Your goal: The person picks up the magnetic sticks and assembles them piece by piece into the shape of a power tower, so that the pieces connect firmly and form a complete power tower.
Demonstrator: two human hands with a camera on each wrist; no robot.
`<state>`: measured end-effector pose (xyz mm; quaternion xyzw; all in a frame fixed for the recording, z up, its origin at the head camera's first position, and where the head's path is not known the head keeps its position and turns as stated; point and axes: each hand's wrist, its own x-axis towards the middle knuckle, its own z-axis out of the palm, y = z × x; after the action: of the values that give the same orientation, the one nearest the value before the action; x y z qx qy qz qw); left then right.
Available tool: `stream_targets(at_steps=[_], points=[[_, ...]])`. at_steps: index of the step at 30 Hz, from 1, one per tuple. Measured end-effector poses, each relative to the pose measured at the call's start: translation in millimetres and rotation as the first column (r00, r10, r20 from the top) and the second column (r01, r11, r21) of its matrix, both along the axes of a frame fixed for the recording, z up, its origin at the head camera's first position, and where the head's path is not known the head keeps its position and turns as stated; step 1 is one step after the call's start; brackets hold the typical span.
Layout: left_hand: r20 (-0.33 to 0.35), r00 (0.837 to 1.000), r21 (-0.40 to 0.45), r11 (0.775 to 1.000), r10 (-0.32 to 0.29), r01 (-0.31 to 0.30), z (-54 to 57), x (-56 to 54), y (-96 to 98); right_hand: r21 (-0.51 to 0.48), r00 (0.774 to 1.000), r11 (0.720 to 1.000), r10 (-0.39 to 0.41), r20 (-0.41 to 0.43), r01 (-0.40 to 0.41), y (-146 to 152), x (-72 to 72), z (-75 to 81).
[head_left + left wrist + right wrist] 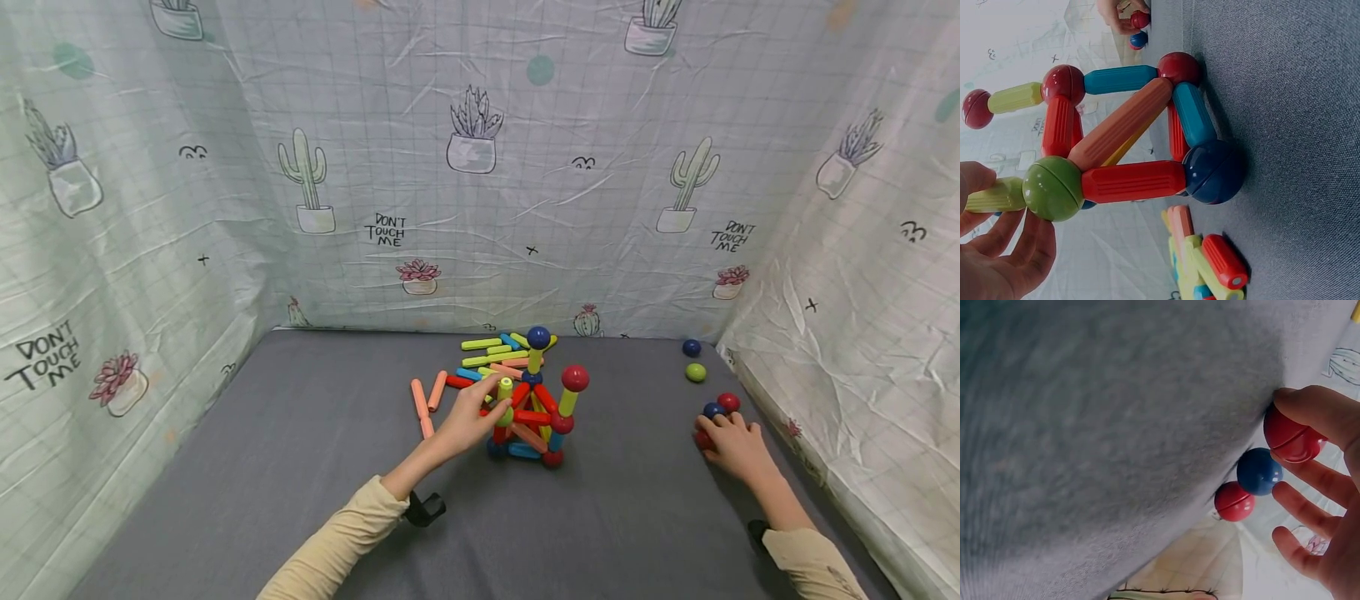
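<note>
My left hand (471, 418) pinches a short yellow-green rod (999, 195) standing on the green ball (1054, 189) at an upper corner of a ball-and-rod frame (532, 417). Fingertips of that hand rest against the green ball. Red, blue and orange rods join the frame's balls; two other uprights carry a dark blue ball (538, 337) and a red ball (575, 378). At the right table edge, my right hand (738, 450) holds a loose red ball (1294, 436) between thumb and index finger. Beside it lie a blue ball (1260, 472) and another red ball (1234, 502).
Loose yellow-green, blue and orange rods (483, 343) lie behind the frame. Several orange rods (418, 398) lie to its left. Farther back on the right sit a green ball (696, 372) and a dark blue ball (692, 348). A printed curtain (525, 183) encloses the grey table (300, 433).
</note>
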<state>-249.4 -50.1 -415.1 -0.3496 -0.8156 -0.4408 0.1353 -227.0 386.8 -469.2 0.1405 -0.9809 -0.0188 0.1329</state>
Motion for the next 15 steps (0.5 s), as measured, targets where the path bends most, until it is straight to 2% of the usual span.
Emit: stream_targets(at_steps=[4, 8, 11, 15], points=[[0.012, 1.000, -0.011, 1.000, 0.007, -0.007, 0.0, 0.4, 0.8, -0.026, 0.998, 1.000, 0.013, -0.058, -0.014, -4.6, -0.6, 3.8], [0.009, 1.000, -0.021, 1.000, 0.015, -0.015, -0.5, 0.8, 0.9, -0.042, 0.990, 0.998, 0.043, -0.131, -0.049, -19.1, -1.5, 18.0], [0.007, 1.000, -0.026, 0.999, 0.025, -0.025, -0.5, 0.7, 0.6, -0.034, 0.975, 0.994, 0.094, -0.200, -0.102, -36.7, -2.9, 36.7], [0.007, 1.000, -0.025, 0.999, 0.031, -0.030, -0.6, 0.4, 0.6, -0.031, 0.929, 0.977, 0.192, -0.316, -0.213, -67.0, -4.6, 72.7]])
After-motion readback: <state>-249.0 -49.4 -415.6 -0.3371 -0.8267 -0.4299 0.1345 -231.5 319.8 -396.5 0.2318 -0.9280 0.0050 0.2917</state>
